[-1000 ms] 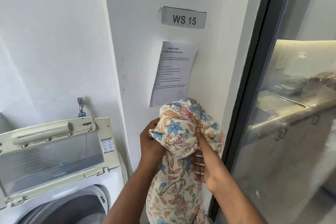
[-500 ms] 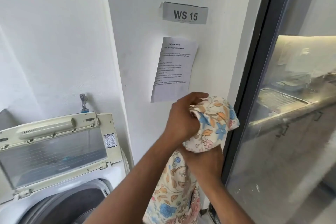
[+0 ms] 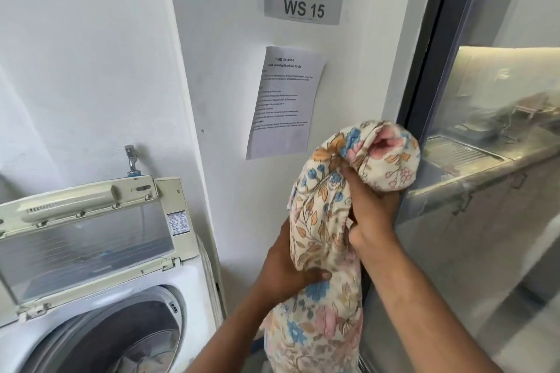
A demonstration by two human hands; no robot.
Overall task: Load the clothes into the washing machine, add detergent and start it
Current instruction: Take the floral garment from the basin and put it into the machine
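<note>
In the lower right of the frame, the left hand (image 3: 291, 269) and right hand (image 3: 368, 209) both squeeze a flowery cloth (image 3: 330, 239). It looks soft, light and floppy, so bunching it helps. The washing machine (image 3: 100, 327) sits open at lower left.

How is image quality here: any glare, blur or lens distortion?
Head view: daylight is even and the WS 15 sign reads sharply; the instruction sheet's small print is too soft to read; the glass door shows hazy reflections; wide-angle bending curves the wall edges.
</note>
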